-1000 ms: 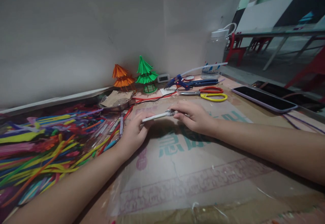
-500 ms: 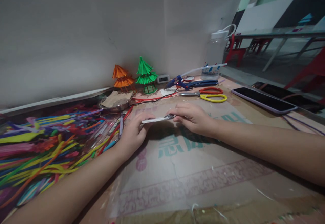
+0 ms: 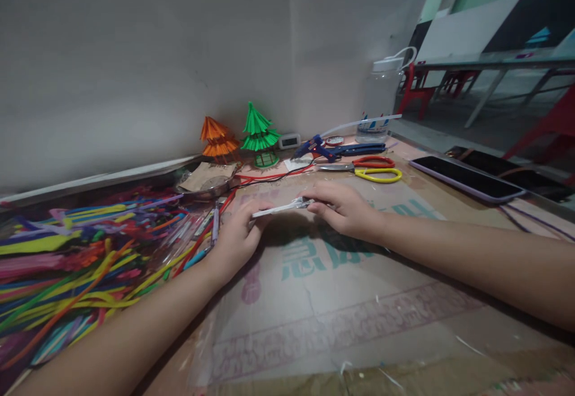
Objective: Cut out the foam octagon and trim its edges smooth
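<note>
Between my hands, above the plastic-covered cardboard sheet [image 3: 341,324], is a thin white flat piece [image 3: 279,209], seen nearly edge-on. Crinkled, shiny material shows at its right end; its exact kind is unclear. My left hand [image 3: 240,228] grips the left end, thumb and fingers closed around it. The right end is pinched by my right hand [image 3: 339,207], whose fingertips partly cover it. Beyond the hands stand a green tree-like model [image 3: 260,135] and an orange one [image 3: 218,138]. Scissors [image 3: 375,169] with red and yellow handles lie behind my right hand.
Colourful pipe cleaners [image 3: 76,264] pile up at the left. A blue glue gun [image 3: 317,145], blue pliers-like tool [image 3: 359,148] and water bottle [image 3: 380,102] stand along the back. A phone [image 3: 467,178] lies right. A clear dish [image 3: 209,180] holds brown paper.
The white piece has tilted slightly, and more of its crinkled, shiny right end shows. Both hands keep their grip in almost the same place.
</note>
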Demonstrator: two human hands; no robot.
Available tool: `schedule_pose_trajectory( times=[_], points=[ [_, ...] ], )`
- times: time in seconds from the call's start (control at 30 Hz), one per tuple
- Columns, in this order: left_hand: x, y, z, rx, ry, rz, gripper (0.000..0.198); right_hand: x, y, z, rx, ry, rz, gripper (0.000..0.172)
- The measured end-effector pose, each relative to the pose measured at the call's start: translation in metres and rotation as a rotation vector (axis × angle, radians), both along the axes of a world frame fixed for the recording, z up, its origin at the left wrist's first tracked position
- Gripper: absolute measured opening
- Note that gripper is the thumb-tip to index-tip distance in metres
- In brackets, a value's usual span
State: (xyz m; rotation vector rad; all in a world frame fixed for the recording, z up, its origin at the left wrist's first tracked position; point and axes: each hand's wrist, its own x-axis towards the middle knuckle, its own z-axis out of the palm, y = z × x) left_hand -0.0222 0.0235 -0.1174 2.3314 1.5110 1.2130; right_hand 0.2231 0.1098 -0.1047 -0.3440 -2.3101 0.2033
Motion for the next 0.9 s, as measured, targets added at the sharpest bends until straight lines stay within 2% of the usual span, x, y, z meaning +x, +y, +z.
schedule_pose_trajectory(
  times=[0.23,0.4,0.53,0.7,0.8,0.9],
  points=[
    [0.002,-0.005,0.002,0.030,0.148,-0.066,0.022,0.000,-0.008,0.003,0.024,-0.084,0.054,0.030],
    [0.001,-0.005,0.000,0.039,0.151,-0.060,0.022,0.000,-0.008,0.002,0.065,-0.066,0.086,0.031],
    [0.002,-0.005,0.000,0.003,0.137,-0.059,0.022,-0.001,-0.007,0.001,0.030,-0.034,0.082,0.028],
    [0.005,-0.003,0.000,-0.061,-0.073,0.010,0.022,-0.003,-0.006,0.002,-0.199,0.116,-0.012,0.027],
    [0.009,-0.002,-0.002,-0.196,-0.308,0.034,0.031,-0.005,-0.004,0.003,-0.387,0.118,-0.086,0.030],
    [0.014,-0.003,-0.002,-0.325,-0.493,0.024,0.039,-0.007,-0.004,0.004,-0.467,0.078,-0.102,0.025]
  ],
)
